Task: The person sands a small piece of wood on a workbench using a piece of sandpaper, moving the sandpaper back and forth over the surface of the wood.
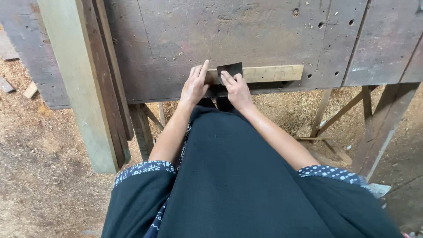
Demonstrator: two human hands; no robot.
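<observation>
A short pale wooden strip (271,73) lies along the near edge of a dark, worn workbench (229,31). My left hand (194,86) rests flat on the bench, fingers together and pressing against the strip's left end. My right hand (237,88) presses a dark sheet, likely sandpaper (231,68), down onto the strip with its fingers on top of the sheet. The sheet's upper edge sticks out beyond my fingertips. The strip's left end is hidden under both hands.
Long pale and dark planks (83,79) lean across the bench's left side. Sawdust (39,145) covers the floor. Wooden trestle legs (374,128) stand under the bench at right. My dark apron fills the lower middle.
</observation>
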